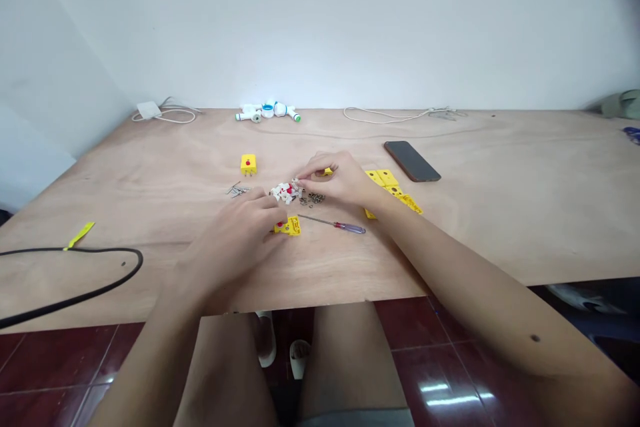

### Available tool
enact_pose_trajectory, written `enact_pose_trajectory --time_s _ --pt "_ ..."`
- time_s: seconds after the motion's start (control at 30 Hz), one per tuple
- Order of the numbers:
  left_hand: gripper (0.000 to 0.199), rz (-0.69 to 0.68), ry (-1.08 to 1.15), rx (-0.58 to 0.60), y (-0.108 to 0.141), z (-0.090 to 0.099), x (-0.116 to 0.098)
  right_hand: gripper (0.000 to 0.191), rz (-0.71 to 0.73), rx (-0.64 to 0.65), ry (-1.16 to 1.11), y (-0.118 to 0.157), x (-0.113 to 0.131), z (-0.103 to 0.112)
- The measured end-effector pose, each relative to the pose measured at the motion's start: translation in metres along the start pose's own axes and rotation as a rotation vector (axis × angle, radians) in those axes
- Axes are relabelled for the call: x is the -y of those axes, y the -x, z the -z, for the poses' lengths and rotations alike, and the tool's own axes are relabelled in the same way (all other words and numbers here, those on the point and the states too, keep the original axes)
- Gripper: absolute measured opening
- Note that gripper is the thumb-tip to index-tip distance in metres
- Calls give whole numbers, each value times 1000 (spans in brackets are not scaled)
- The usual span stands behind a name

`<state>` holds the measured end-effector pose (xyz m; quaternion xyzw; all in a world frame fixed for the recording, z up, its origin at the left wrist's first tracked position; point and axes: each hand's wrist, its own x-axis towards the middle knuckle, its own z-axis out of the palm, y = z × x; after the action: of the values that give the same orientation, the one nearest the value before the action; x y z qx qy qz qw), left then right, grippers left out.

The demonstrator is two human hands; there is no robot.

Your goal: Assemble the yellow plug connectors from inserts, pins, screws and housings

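**Right hand (336, 179) and left hand (239, 235) meeting over a small cluster of white-and-red plastic pieces (286, 193) on a plywood tabletop (505, 227).** The right fingertips (304, 177) are bunched together at the far edge of the cluster, and the left fingers (266, 200) curl down over its near edge; whether either hand pinches a piece cannot be told from this view. A yellow connector housing (291, 227) lies just below the left fingers. Just right of the cluster is a small heap of brass-coloured hardware (315, 198), with a screwdriver (336, 225) with a red and translucent handle below it. Left of the hands lie loose steel screws (237, 190), and beyond them stands a yellow plug with a red dot (248, 163). Right of the right hand is a group of yellow connector parts (389, 187), with a dark smartphone (412, 161) beyond. Farther ahead, white pipe fittings (267, 111) lie at the table's rear edge between white cables (390, 115). Far left of the left hand are a looped black cable (90, 249) and a yellow strip (79, 235).
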<state>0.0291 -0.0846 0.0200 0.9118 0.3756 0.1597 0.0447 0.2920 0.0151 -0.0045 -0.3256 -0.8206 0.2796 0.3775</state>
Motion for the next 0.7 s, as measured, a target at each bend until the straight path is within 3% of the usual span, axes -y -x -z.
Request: enact_pose_trajectory --time_s 0.13,0.37,0.5,0.7 --pt "35 91 165 -126 14 -2 0 14 1 85 -27 3 7 -1" --pt "16 335 201 -416 17 -29 -22 10 28 189 14 12 33 -10" --pt "23 401 268 -393 11 -42 -30 8 80 307 21 13 36 -13" --pt "26 405 297 -426 15 -40 -20 6 87 377 35 13 38 -16"
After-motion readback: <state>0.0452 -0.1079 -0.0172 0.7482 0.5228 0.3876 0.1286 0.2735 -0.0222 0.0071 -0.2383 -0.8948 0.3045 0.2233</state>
